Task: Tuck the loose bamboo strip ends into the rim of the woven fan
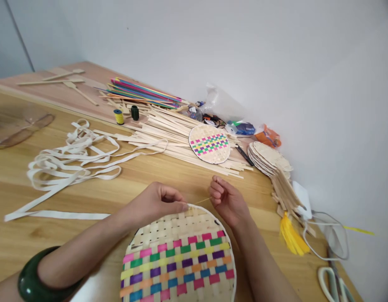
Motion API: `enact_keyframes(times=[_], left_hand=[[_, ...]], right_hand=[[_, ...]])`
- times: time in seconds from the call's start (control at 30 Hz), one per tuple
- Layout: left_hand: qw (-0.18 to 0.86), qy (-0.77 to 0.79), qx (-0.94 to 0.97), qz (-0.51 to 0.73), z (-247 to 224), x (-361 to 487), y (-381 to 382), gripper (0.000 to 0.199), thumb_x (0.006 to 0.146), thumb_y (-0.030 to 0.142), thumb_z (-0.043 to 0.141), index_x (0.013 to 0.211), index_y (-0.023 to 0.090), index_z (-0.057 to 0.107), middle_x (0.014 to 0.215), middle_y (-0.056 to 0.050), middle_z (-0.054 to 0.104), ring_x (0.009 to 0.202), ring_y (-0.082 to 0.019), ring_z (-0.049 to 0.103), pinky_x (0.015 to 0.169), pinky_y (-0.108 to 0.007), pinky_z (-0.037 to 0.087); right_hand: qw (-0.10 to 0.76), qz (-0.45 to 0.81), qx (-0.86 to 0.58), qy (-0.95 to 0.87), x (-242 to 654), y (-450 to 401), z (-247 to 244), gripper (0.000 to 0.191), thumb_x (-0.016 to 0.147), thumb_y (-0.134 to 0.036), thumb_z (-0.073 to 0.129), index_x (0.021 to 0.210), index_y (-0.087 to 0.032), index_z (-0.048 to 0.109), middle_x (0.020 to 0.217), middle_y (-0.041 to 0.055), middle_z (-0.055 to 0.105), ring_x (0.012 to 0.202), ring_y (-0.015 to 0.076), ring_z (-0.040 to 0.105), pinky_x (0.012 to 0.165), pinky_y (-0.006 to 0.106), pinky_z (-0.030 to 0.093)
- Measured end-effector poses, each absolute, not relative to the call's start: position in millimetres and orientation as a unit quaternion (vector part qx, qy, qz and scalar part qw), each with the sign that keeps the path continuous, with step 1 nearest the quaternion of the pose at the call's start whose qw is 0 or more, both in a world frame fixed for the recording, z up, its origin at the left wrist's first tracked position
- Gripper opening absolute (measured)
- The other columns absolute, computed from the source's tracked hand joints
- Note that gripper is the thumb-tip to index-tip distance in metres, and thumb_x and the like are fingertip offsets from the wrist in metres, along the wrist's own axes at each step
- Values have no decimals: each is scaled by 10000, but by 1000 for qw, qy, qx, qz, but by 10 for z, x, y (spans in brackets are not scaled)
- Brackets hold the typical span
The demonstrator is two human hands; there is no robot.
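A round woven bamboo panel (pixel 181 251) with coloured strips and a white bound edge stands tilted in front of me. My left hand (pixel 162 199) pinches its top rim between thumb and fingers. To the right, my right hand (pixel 227 199) is closed, its fingers pinching a thin yellowish thread (pixel 203 201) that runs taut to the rim beside my left thumb. Whether a needle is in those fingers I cannot make out. White fabric tape (pixel 77 167) lies in a loose tangle on the left, one end passing behind my left forearm.
Pale bamboo strips (pixel 168 130) and coloured strips (pixel 143 92) lie towards the wall, with a finished woven disc (pixel 209 144) on top. Thread spools (pixel 118 117) stand nearby. At right are stacked discs (pixel 269 157), a yellow tassel (pixel 291 235) and scissors (pixel 334 285). Glasses (pixel 27 128) lie far left.
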State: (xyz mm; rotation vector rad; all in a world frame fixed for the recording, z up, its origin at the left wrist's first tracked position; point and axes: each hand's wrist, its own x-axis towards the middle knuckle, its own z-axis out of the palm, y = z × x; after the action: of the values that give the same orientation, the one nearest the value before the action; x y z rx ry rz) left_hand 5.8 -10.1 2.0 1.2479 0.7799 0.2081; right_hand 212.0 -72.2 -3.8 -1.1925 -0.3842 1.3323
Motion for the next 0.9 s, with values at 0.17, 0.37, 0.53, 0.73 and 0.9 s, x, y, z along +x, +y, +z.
enact_keyframes(times=[0.17, 0.37, 0.53, 0.73, 0.9], left_hand=[[766, 366, 510, 140, 5, 37, -53, 210, 639, 346, 815, 688, 162, 726, 615, 14, 690, 528, -78, 552, 500, -159, 397], [790, 353, 462, 193, 56, -7, -21, 228, 645, 357, 820, 718, 158, 735, 661, -25, 732, 565, -111, 616, 549, -189, 464], [779, 355, 487, 175, 58, -10, -25, 259, 620, 369, 833, 717, 149, 737, 665, -28, 730, 567, -114, 605, 540, -190, 448], [754, 371, 519, 155, -8, 29, -35, 261, 673, 405, 787, 726, 154, 737, 652, -3, 709, 561, -93, 566, 515, -174, 404], [737, 370, 547, 145, -33, 36, -36, 193, 667, 352, 794, 711, 172, 741, 620, 20, 697, 559, -94, 564, 519, -172, 397]], right_hand=[[652, 453, -572, -204, 2364, -694, -125, 345, 583, -335, 822, 686, -178, 532, 477, -108, 361, 393, 23, 293, 349, 137, 159], [660, 341, -629, -228, 2615, -647, -333, 286, 593, -300, 794, 679, -186, 546, 454, -104, 387, 388, 33, 288, 378, 177, 151], [631, 373, -627, -263, 2476, -650, -286, 305, 603, -353, 783, 703, -201, 538, 479, -102, 371, 404, 51, 283, 390, 193, 163], [538, 525, -577, -318, 2067, -804, 27, 320, 668, -400, 771, 834, -181, 606, 579, -70, 416, 502, 67, 367, 469, 201, 297], [402, 587, -596, -374, 1941, -882, 115, 317, 651, -394, 807, 780, -165, 629, 645, -47, 527, 547, 62, 415, 495, 195, 287]])
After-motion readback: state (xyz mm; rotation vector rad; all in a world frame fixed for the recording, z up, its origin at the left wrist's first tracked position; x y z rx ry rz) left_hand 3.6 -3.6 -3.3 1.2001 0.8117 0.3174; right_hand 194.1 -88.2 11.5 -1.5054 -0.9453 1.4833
